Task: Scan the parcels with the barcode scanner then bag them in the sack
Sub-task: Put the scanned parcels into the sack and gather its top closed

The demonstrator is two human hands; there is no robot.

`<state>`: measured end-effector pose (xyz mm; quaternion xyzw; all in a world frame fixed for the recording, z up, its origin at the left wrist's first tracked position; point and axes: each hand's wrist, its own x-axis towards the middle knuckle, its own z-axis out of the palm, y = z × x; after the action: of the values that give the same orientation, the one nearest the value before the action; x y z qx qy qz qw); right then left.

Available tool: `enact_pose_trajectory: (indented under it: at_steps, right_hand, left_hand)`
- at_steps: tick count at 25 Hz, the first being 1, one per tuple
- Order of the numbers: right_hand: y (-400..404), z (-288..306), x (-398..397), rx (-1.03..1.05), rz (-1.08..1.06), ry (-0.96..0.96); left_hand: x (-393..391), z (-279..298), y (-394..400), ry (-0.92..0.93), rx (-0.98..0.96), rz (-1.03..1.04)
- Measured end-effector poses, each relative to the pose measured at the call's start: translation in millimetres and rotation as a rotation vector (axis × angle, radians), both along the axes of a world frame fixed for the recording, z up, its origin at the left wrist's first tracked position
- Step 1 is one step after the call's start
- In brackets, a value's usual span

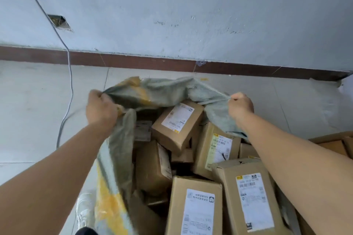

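Pale tile floor (34,120), scuffed wall (191,5), 1 cable (69,74); 1 sack (118,139), approx 6 parcels (177,122); left hand (100,108) & right hand (241,106) clenched on sack rim

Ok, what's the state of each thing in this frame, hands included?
Sack: mouth held open, full of parcels.
Left hand: fingers curled round the sack's rim.
Right hand: grips the opposite rim.
Parcels: closed cardboard boxes, labelled, piled askew.
Cable: hangs loose down the wall onto the floor.
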<state>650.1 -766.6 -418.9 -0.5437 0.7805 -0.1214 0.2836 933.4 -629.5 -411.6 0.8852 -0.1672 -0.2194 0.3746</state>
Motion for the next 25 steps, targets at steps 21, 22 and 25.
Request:
enact_pose_trajectory:
  at_steps: [21,22,25]
  right_hand:
    - [193,-8,-194,0.071,-0.577,-0.01]
    - [230,-33,-214,0.272,-0.802,-0.089]
    - [321,-82,-205,0.709,-1.149,-0.636]
  left_hand:
    - [-222,10,-16,-0.25,0.246,-0.76]
    - [-225,2,-14,-0.245,0.251,-0.751]
    - [-241,-15,-4,-0.201,0.251,-0.734]
